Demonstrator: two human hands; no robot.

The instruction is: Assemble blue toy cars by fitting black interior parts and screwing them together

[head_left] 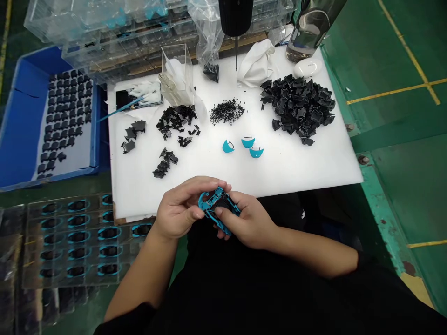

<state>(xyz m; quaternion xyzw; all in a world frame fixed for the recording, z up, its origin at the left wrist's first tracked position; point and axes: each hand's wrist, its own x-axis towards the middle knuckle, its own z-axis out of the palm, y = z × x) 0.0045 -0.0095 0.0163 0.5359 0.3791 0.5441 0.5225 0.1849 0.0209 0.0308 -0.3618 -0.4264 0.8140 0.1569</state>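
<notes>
A teal-and-black plastic shell (209,204), shaped like a small car body, is held over my lap, just off the front edge of the white board. At its far left end, my left hand (176,207) grips it between the thumb and bent fingers. My right hand (249,218) wraps around the other end, its thumb pressing on the black inner part. The fingers cover much of the shell. Beyond my hands, three teal curved pieces (256,152) with thin black frames lie on the board, near a heap of tiny screws (227,111).
A powered screwdriver (236,18) hangs above the white board (296,167). Black molded parts (303,107) are heaped at right, with black clips (174,121) at left. A blue bin (21,116) and clear trays (75,235) of teal-and-black shells stand left. A bottle (310,30) is at the back.
</notes>
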